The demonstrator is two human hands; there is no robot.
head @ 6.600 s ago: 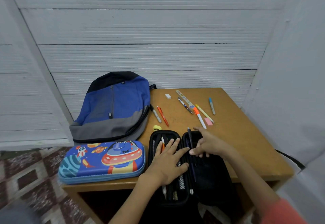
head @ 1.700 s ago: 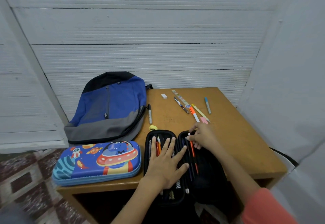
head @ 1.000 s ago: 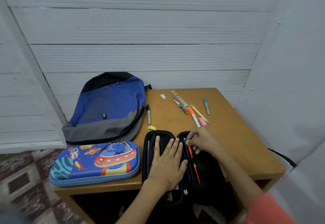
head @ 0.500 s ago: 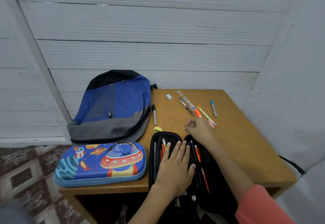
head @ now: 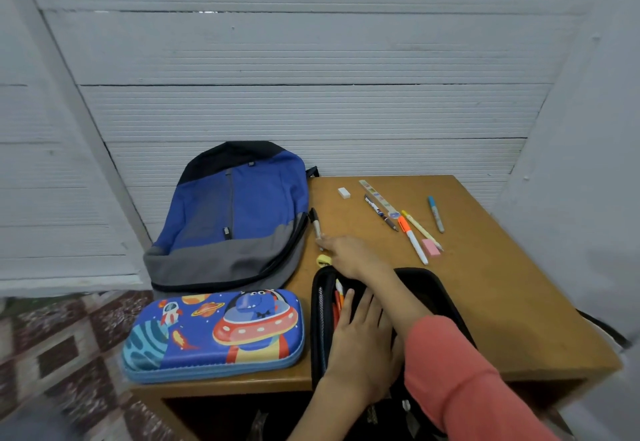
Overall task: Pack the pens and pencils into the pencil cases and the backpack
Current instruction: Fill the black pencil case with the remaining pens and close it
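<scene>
- Salmon-sleeved reach with right hand (head: 349, 255) across black case (head: 443, 295) toward frame centre; fingertips (head: 327, 243) at lower end of marker (head: 314, 220) beside backpack (head: 235, 219); pinching or only touching, cannot tell.
- Pressing left hand (head: 363, 333) flat, fingers straight, on pens (head: 337, 302) in case's left half.
- Backpack tag too small to read; rocket and saucer cartoon on blue case (head: 214, 333).
- Black case overhanging near edge of table (head: 519, 302); loose pens (head: 412, 239) upper right, bare wood lower right.

Soft, even, dimmish light; faint shadows; wide-angle bowing at edges; lower-left corner blurred.
</scene>
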